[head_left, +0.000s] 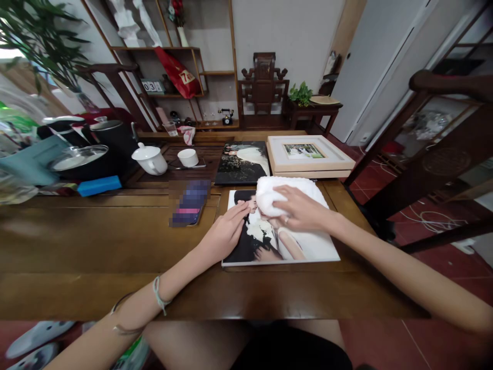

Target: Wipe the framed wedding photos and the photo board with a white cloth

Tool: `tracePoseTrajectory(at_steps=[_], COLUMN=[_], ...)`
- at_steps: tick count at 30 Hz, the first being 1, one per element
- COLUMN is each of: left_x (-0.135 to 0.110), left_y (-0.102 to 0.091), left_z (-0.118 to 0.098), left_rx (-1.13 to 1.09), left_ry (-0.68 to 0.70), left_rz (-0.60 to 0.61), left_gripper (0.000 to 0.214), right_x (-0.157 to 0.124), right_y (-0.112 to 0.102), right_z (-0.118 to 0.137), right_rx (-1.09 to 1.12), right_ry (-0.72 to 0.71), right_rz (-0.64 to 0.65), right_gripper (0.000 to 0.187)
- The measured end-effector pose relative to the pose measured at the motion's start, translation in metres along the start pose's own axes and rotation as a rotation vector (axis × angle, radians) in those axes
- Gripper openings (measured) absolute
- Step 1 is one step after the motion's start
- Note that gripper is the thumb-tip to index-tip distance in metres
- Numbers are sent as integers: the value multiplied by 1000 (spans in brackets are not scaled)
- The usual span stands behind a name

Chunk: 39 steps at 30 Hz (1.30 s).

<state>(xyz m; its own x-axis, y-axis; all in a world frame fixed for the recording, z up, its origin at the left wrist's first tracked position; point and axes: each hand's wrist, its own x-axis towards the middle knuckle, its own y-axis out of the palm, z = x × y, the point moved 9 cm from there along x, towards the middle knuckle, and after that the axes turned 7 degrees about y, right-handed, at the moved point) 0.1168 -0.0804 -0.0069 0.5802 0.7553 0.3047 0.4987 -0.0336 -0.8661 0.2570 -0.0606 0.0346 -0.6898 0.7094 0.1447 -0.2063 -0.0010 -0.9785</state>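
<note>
A photo panel (285,246) with a wedding picture lies flat on the wooden table in front of me. My left hand (225,231) rests on its left side, fingers stretched out and holding nothing. On the panel's upper right, my right hand (298,205) grips a folded white towel (269,192), pressed against the surface. The towel and my hands hide part of the picture. Just behind the panel lies a dark photo panel (242,163) showing a white dress. To its right are light wooden picture frames (277,163), the upper one holding a small photo.
A phone (189,205), blurred out, lies left of the panel. Further left are a blue block (99,185), a white lidded cup (149,158), a small white bowl (188,157) and a dark pan (80,160). A wooden chair (442,149) stands at the right.
</note>
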Motion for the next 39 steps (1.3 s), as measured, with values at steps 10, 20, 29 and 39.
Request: tracePoseTrajectory(at_steps=[10,20,29,39], left_x=[0,0,1,1], left_y=[-1,0,-3,-1], left_z=[0,0,-3,-1], left_rx=[-8,-5,2,-6], left_ry=[15,32,38,12], left_rz=[18,-8,-19,20], left_gripper=[43,41,42,43], right_x=[-61,6,-2,-71], right_y=[1,-2,4,25], right_z=[113,0,23,132], right_rx=[91,33,-18,31], right_ry=[-250,-90,-112,-262], right_rz=[207,-37,43,158], right_gripper=[23,23,30,19])
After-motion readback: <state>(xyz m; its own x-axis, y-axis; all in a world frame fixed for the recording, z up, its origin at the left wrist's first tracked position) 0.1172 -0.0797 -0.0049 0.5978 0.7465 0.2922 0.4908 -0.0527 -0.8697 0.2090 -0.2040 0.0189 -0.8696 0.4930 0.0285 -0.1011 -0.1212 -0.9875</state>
